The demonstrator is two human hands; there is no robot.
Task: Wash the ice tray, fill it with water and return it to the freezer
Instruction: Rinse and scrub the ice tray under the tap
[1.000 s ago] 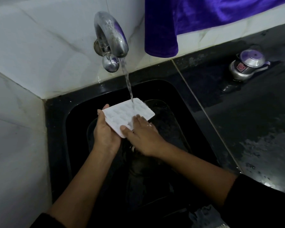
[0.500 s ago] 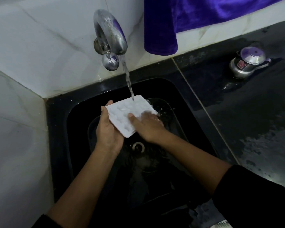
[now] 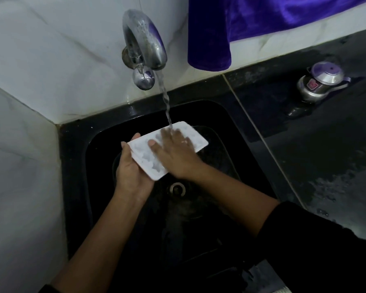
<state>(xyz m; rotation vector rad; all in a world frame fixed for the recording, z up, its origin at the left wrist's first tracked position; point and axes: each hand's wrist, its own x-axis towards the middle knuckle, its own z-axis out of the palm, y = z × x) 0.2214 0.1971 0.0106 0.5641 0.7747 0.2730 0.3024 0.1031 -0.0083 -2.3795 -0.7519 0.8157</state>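
Rinsing under the running tap (image 3: 144, 45), the left hand (image 3: 133, 172) grips the ice tray (image 3: 145, 154) above the sink (image 3: 76, 166) while the flat, open-fingered right hand (image 3: 175, 153) rubs it; filling and freezer seemingly remain.

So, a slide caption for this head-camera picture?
Left hand holds the ice tray under the running tap; right hand presses flat on it.

Left hand (image 3: 133, 173) holds the near end of the ice tray (image 3: 145, 154) from the side and below, thumb along its left edge, fingers hidden under it. Right hand (image 3: 175, 154) lies flat on top of the tray, palm down, fingers straight, spread and blurred. Both forearms come in from the bottom and converge. Left forearm bare, right in a dark sleeve (image 3: 304, 240) ending mid-forearm.
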